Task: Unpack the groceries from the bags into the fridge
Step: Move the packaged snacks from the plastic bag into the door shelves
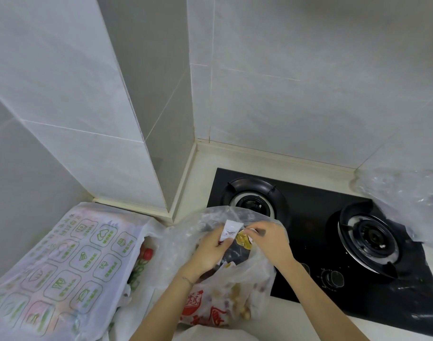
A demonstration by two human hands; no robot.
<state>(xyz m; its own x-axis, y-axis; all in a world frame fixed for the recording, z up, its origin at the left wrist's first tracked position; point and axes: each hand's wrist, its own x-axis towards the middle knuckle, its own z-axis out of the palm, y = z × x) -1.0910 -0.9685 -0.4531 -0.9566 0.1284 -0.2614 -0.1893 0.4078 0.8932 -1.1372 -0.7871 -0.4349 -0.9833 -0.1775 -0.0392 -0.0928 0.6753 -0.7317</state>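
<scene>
Your left hand pinches a white slip, right hand pinches the yellow-brown packet just beside it, both atop the crinkly see-through bag at the counter front edge.

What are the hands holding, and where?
A small packet over the clear bag: left hand pinches its white end, right hand pinches its yellow end.

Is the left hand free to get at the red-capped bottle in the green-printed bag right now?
Probably not yet. The left hand is pinching a white slip over the clear bag. The red-capped bottle shows uncovered at the open mouth of the printed bag close beside it, so the path itself looks free.
</scene>
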